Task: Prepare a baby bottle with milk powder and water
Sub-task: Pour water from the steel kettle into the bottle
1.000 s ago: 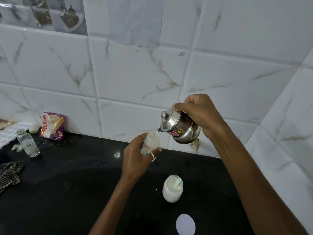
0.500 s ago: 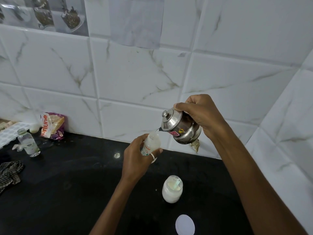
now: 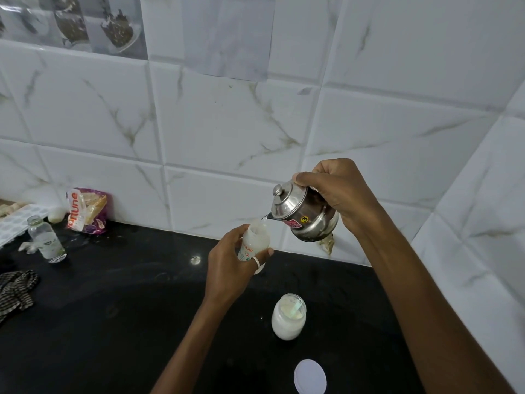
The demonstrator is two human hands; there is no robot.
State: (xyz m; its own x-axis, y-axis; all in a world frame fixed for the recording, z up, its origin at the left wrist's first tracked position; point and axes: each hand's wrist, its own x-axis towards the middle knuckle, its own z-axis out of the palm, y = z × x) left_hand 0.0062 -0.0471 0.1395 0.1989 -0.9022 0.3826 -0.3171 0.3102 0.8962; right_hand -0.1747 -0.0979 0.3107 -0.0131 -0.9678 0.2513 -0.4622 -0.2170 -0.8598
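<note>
The left hand (image 3: pixel 227 268) wraps around the baby bottle (image 3: pixel 254 240), holding it up above the black counter (image 3: pixel 113 322) with its mouth open. The right hand (image 3: pixel 338 191) grips the steel kettle (image 3: pixel 301 214) from above, tipped toward the left, spout right at the bottle's rim, a thin stream of water running in. Down on the counter an open jar (image 3: pixel 288 317) of white powder stands, its white lid (image 3: pixel 309 376) lying nearer the camera. Far left, a small glass bottle (image 3: pixel 47 238) and a purple packet (image 3: pixel 86 210) sit by the wall.
</note>
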